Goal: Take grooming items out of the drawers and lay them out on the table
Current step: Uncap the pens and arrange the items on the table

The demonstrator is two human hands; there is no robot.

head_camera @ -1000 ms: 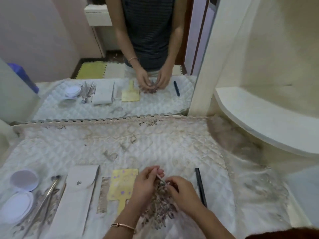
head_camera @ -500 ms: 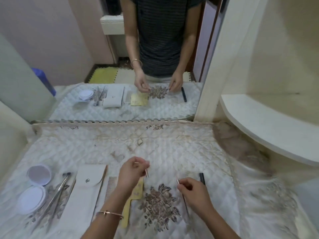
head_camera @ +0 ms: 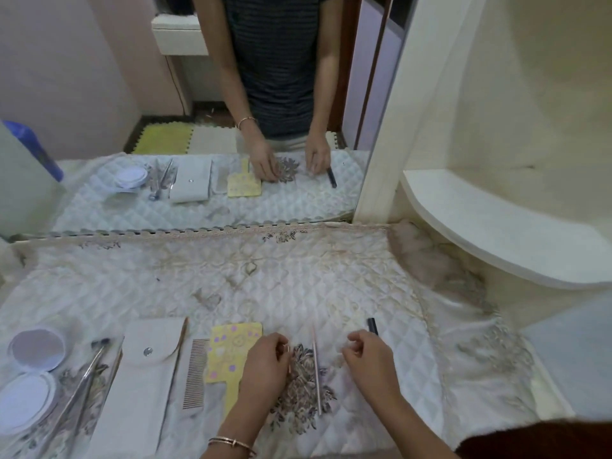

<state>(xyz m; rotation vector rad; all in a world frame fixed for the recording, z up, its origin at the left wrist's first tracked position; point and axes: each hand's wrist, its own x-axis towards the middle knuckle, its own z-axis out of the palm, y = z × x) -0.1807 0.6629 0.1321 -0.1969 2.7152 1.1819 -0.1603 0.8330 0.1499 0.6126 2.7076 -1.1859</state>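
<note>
Pretty far along, I'd say. The bench [head_camera: 265, 286], covered in a quilted white cloth, already has a row of stuff laid out along its near edge. From the left there's a pair of round white pots [head_camera: 36, 349], some shiny metal tweezer-type tools [head_camera: 87, 372], a flat white pouch with a snap button [head_camera: 145, 376], a brownish fine-tooth comb [head_camera: 195, 372] and a yellow paddle-shaped mirror with pastel dots [head_camera: 233, 352]. They all sit just beside each other. Over on the right is a slim black stick [head_camera: 372, 326], a bit apart from the rest.

A thin pinkish metal rod [head_camera: 316, 369] lies flat on the embroidered flower patch [head_camera: 301, 402], between the two hands, with neither hand touching it.

The left hand [head_camera: 265, 366] is curled in, and it looks like the fingertips are pinching a second short thin rod [head_camera: 288, 357] just above the cloth, so my guess is that one's about to go down next to the first. The right hand [head_camera: 367, 356] hovers with fingers loosely curled and nothing in it that I can see.

What's left: setting down that last rod, plus whatever is still in the drawers. They're out of shot, so I can't tell how much.
</note>
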